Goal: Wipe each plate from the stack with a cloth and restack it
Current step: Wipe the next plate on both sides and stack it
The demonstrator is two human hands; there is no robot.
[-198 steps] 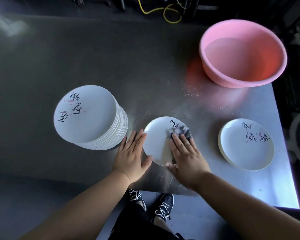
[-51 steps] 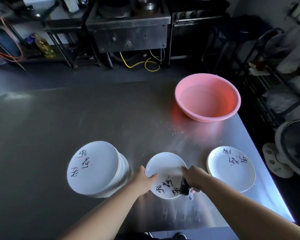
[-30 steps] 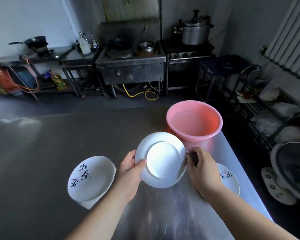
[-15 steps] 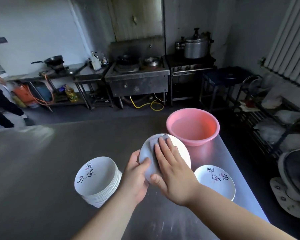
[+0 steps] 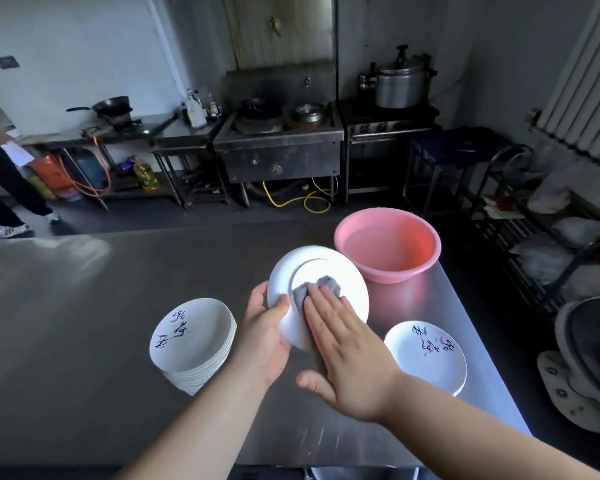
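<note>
Slippage is the risk at frame centre: left hand clamps only the rim of the upturned round white plate above the steel surface, while right hand's flat fingers press the grey cloth, possibly levering it free.

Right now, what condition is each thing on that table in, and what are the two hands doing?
Held plate: lifted off the table, tilted, underside facing the camera.
Cloth: pressed flat against the plate's underside.
Left hand: grips the plate's left rim.
Right hand: fingers straight, pressing the cloth.
Tall stack: upright on the table, painted face up.
Short stack: on the table, painted face up.
Pink basin: holds water.
</note>
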